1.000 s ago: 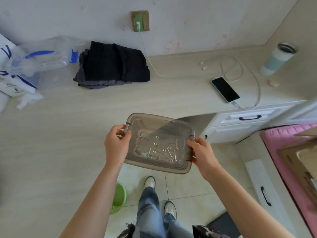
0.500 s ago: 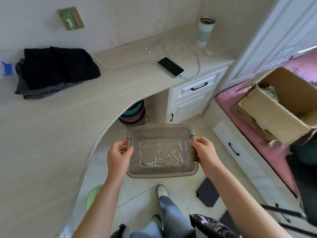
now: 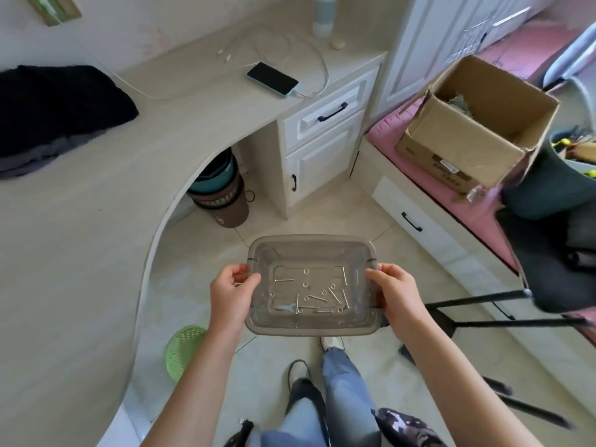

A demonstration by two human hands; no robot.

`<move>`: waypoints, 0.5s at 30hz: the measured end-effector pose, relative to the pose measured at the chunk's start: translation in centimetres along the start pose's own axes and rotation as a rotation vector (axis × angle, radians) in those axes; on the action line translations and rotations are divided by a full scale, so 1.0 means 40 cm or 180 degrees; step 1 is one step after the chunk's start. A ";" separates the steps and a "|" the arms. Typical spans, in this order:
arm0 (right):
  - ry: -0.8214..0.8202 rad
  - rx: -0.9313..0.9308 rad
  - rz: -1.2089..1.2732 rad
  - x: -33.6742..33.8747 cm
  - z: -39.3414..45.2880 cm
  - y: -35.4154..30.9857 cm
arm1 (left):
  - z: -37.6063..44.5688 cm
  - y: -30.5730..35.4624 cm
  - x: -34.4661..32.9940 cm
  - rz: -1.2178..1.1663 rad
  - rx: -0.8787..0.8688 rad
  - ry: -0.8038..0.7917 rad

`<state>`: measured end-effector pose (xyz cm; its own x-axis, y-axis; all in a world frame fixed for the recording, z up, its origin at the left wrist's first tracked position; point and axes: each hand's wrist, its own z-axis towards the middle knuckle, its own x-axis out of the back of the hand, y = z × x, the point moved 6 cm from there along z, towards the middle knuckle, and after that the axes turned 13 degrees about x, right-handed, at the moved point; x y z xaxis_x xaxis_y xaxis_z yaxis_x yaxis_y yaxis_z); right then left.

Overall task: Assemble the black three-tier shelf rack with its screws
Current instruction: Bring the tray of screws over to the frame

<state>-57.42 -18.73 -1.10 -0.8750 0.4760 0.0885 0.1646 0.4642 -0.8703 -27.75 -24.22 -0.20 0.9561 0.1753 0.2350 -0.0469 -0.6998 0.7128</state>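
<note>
Centre of frame: a clear grey tray (image 3: 311,246) is held level above the floor. The left hand (image 3: 231,296) grips its left rim, the right hand (image 3: 397,295) grips its right rim, thumbs curled over the edge. Loose screws (image 3: 322,296) and washers lie scattered on the tray bottom. Black rack legs (image 3: 477,300) show at right of frame. A phone (image 3: 272,78) lies on the desk (image 3: 80,221), upper centre.

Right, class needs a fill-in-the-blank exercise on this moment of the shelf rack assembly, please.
1. Both hands hold a clear plastic ____ by its short ends.
2. Loose screws and washers lie ____ it.
3. The phone lies on the ____, plugged into a white cable.
4. The open cardboard box sits on a ____ mat.

Missing words: tray; inside; desk; pink
</note>
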 end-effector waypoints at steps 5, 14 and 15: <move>0.0130 0.0033 0.0092 0.115 -0.014 0.010 | -0.056 -0.018 -0.090 0.0040 -0.0044 -0.0122; 0.0228 0.0019 0.0067 0.432 0.037 0.006 | -0.173 -0.056 -0.387 0.0224 -0.0187 -0.0225; 0.0260 0.0049 0.0006 0.469 0.046 0.004 | -0.186 -0.063 -0.421 0.0225 -0.0182 -0.0236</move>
<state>-74.67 -11.10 -0.47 -0.8345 0.5365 0.1254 0.1588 0.4521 -0.8777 -45.91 -20.26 -1.02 0.9685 0.0738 0.2379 -0.1293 -0.6676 0.7332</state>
